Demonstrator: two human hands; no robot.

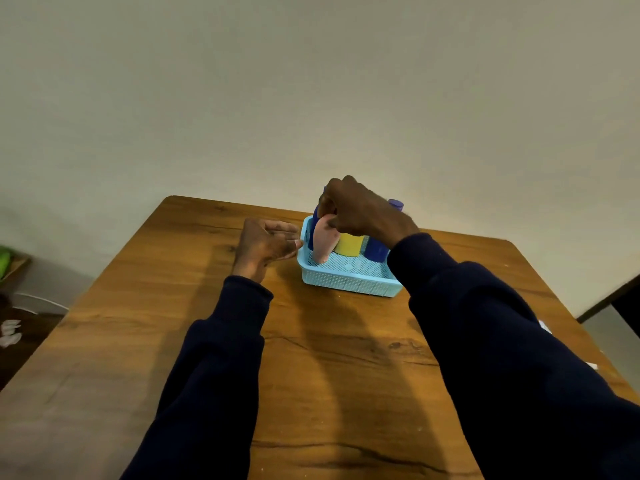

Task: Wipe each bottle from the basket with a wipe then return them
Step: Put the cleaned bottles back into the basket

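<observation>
pinching rounded pink bottle (323, 242) in right hand (363, 213), left hand (265, 242) relaxed, perforated blue basket (349, 280)

One wide-angle view, worn on the person's head, faces forward and tilts down across the brown wood-grain table (311, 358) toward the plain off-white wall (311, 81). Two dark navy sleeves (502, 341) rise from the bottom edge, so the lens sits close behind the arms. The left hand (266, 244) and right hand (360, 213) lie near the frame's middle. The light blue perforated plastic basket (349, 280) sits just right of the left fingers (291, 242). Wall fills everything above the fingers.
</observation>
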